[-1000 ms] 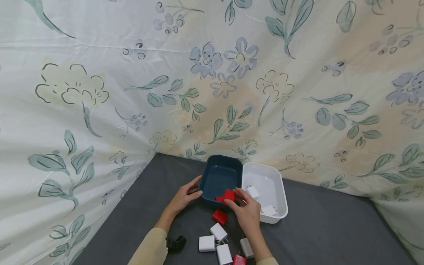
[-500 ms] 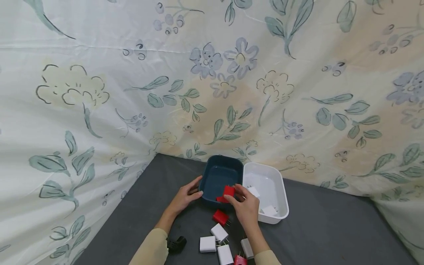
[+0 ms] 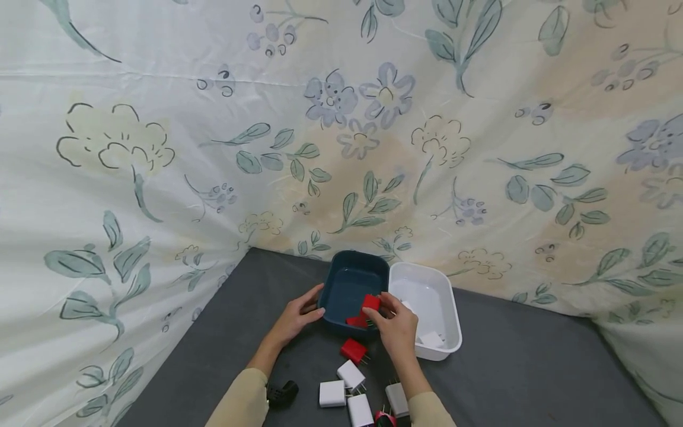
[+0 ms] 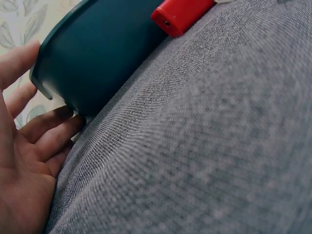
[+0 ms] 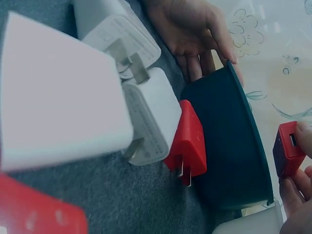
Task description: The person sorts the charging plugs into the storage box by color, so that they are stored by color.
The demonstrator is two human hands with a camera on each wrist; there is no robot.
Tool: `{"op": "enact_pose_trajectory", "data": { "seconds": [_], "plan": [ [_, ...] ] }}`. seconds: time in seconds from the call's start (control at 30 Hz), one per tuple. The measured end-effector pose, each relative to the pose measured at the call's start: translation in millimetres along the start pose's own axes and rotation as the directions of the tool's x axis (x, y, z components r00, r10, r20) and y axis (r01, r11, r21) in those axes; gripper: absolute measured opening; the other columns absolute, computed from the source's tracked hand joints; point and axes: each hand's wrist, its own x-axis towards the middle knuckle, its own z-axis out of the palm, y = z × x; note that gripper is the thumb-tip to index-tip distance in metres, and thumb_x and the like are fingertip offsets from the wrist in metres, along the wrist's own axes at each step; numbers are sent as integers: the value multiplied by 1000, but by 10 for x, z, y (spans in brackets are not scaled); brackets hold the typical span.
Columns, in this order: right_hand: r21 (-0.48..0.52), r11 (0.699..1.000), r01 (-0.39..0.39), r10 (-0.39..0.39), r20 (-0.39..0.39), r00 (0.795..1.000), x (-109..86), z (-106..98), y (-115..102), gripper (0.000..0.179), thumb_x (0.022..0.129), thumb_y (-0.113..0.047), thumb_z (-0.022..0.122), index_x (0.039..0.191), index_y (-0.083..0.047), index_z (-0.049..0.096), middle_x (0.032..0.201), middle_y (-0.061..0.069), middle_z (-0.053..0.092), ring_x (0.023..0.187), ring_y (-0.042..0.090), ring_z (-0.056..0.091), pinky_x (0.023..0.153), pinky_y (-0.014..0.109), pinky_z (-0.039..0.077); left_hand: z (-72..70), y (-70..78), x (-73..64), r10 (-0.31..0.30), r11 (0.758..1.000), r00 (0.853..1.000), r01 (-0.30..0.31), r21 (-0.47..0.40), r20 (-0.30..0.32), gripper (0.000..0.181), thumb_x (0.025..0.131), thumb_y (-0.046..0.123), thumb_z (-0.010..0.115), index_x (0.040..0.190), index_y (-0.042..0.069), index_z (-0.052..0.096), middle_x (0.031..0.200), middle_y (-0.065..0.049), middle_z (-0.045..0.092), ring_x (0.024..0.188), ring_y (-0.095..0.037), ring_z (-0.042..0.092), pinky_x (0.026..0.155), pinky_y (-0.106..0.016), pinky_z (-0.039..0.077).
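Observation:
My left hand [image 3: 293, 317] holds the near left corner of a dark blue bin [image 3: 347, 284]; its thumb touches the rim and its lower fingers curl against the outer wall in the left wrist view. My right hand [image 3: 399, 329] pinches a red plug charger [image 3: 371, 302] by its side, over the bin's near right part. The right wrist view shows a port slot in this charger [image 5: 288, 146]. Below the held charger, red [image 3: 356, 322] shows inside the bin, partly hidden. Another red charger [image 3: 353, 350] lies on the table just in front of the bin.
A white bin [image 3: 427, 290] with white chargers [image 3: 431, 340] stands against the dark bin's right side. Several white chargers [image 3: 333, 394] and a red one [image 3: 383, 418] lie nearer me. A black object [image 3: 283, 394] lies by the left sleeve. Patterned cloth [image 3: 299, 148] hangs behind the table.
My right hand has lifted the red charger slightly away from the bin's near wall, and more red shows beneath it. The left hand keeps its place on the bin.

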Motion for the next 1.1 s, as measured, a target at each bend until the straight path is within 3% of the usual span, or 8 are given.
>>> {"op": "enact_pose_trajectory", "data": {
  "seconds": [0.2, 0.43, 0.6, 0.8, 1.1],
  "plan": [
    [-3, 1000, -27, 27, -37, 999, 72, 41, 3, 55, 76, -24, 85, 123, -4, 67, 114, 17, 71, 101, 31, 69, 91, 43, 55, -6, 9, -5, -2, 1000, 1000, 2, 8, 1, 64, 98, 13, 58, 153, 4, 28, 149, -29, 39, 133, -42, 47, 106, -49, 44],
    [-19, 998, -58, 57, -51, 997, 128, 68, 18, 56, 75, -23, 85, 124, -4, 66, 115, 17, 71, 102, 31, 69, 92, 43, 54, -19, -286, 89, 7, 1000, 1000, -7, -1, -14, 64, 98, 16, 59, 154, 11, 29, 151, -26, 39, 135, -41, 45, 108, -53, 40],
    [-26, 998, -60, 59, -41, 997, 166, 70, -15, 56, 76, -24, 84, 125, -3, 65, 116, 18, 70, 103, 32, 69, 93, 43, 54, -7, -356, 97, 19, 1000, 998, -17, 24, -52, 62, 98, 21, 59, 153, 18, 32, 151, -22, 41, 134, -37, 47, 109, -52, 40],
    [-61, 996, -71, 70, -24, 997, 227, 47, -51, 57, 78, -25, 83, 128, -3, 64, 120, 18, 69, 106, 33, 68, 93, 43, 54, -4, -307, 89, 4, 1000, 999, -3, 20, -32, 64, 98, 19, 59, 154, 15, 30, 151, -26, 39, 135, -41, 46, 108, -54, 39],
    [-57, 992, -115, 114, -20, 993, 305, 33, -49, 59, 79, -24, 83, 130, -4, 62, 123, 19, 67, 108, 33, 67, 93, 42, 53, -20, 1, 10, 8, 1000, 1000, -9, 17, 14, 65, 98, 15, 58, 154, 5, 27, 150, -29, 38, 134, -44, 44, 108, -54, 40]
  ]
}}
